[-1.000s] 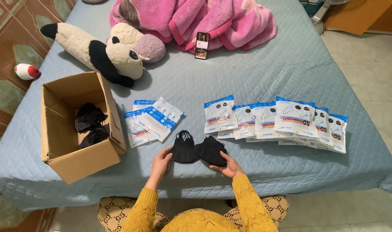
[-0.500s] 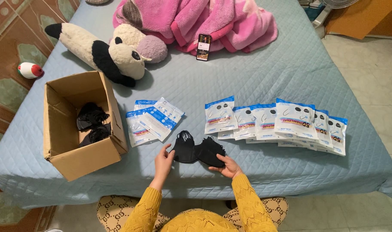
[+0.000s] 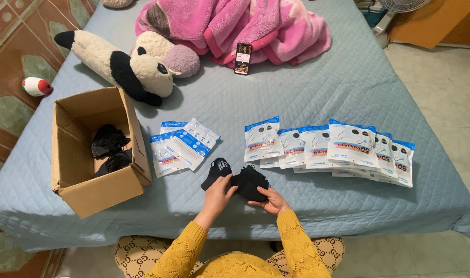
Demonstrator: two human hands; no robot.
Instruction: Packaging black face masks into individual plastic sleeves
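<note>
Nearest the bed's edge, two arms in yellow knit sleeves reach in. The left hand [image 3: 218, 191] has its fingers curled over the left part of a bundle of black face masks [image 3: 238, 178], thumb toward the middle; the right hand [image 3: 271, 200] cups the bundle's lower right from beneath, fingers spread and gripping it. The masks sit just above the blue quilted bedspread [image 3: 327, 92], whether touching it I cannot tell.

Just left lies a small fan of blue-and-white sealed packets [image 3: 181, 146], and left of that an open cardboard box [image 3: 93, 191] with more black masks [image 3: 110, 149] inside. To the right, a long overlapping row of the same packets [image 3: 331, 146] stretches toward the bed's side. Nothing lies between the hands and the box.

Farther back rest a black-and-white plush toy [image 3: 129, 64], a phone [image 3: 243, 57] and a pink blanket [image 3: 245, 23].
</note>
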